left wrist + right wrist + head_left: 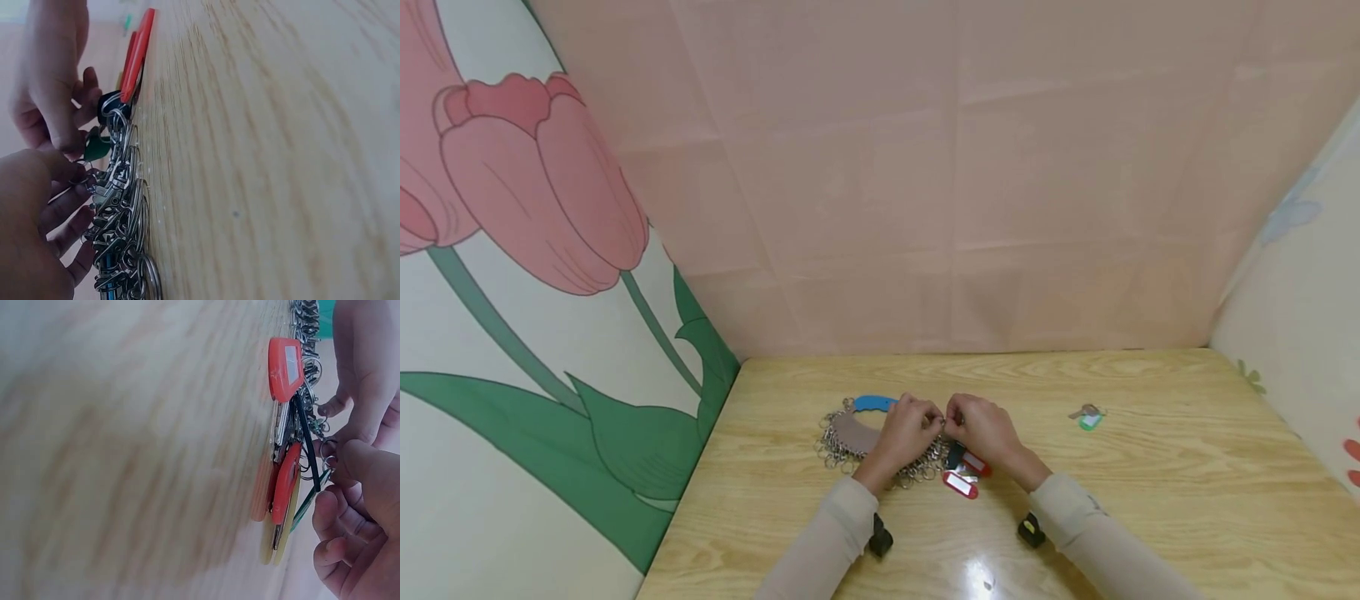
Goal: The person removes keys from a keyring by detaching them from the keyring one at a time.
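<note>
At the left we see a wall cloth (565,183) printed with pink tulips and green leaves, its lower edge meeting the left side of the wooden table (737,517). A plain pink cloth (850,167) with fold lines rises behind the table's far edge.

Moving right, we come to a curved brown plate (852,435) lying on the table, with a blue piece (872,402) along its far side and metal clasps and rings (838,450) crowded round its left and near edges. The left hand (912,429) is over the plate's right part, thumb and finger pinched on small metal rings (327,441) held above the table, between the two hands.

Just below the fingertips hangs a green tag (97,147); we cannot tell which ring carries it. On the near side lie two red tags (961,484), beside a black piece (956,455).

The right hand (981,427) meets the left, its thumb and forefinger also pinching at those rings. Well apart to the right, we see a key (1084,411) touching a green-edged tag (1091,422), then a pale wall (1315,317) with printed flowers.
</note>
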Demonstrator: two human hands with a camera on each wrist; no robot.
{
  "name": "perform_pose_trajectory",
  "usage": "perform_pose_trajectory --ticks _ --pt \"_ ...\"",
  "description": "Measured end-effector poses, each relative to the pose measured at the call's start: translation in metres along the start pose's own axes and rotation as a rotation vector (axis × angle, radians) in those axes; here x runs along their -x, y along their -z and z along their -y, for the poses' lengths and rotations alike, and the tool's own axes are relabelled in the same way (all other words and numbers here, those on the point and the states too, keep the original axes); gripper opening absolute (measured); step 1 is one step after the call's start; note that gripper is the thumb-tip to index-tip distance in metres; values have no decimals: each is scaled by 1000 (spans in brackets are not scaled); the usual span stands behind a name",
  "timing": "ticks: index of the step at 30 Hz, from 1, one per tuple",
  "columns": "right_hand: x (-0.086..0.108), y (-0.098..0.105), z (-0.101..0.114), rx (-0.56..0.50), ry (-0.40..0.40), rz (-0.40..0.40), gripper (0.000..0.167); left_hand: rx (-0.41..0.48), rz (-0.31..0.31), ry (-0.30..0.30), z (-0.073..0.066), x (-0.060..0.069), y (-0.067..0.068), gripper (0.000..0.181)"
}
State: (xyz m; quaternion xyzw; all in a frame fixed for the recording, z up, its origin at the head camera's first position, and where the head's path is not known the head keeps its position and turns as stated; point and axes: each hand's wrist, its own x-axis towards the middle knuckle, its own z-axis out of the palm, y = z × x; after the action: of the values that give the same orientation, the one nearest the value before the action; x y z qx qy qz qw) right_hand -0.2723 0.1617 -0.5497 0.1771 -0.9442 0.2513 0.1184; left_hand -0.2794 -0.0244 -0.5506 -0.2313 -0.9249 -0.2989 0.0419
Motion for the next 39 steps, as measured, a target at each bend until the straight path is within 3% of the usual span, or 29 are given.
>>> perform_pose_trajectory --ticks 15,39 --pt "0 2 1 37 64 -6 11 26 6 14 0 0 0 15" --pt "-1 2 2 46 48 -8 15 81 -3 -12 5 2 2 17"
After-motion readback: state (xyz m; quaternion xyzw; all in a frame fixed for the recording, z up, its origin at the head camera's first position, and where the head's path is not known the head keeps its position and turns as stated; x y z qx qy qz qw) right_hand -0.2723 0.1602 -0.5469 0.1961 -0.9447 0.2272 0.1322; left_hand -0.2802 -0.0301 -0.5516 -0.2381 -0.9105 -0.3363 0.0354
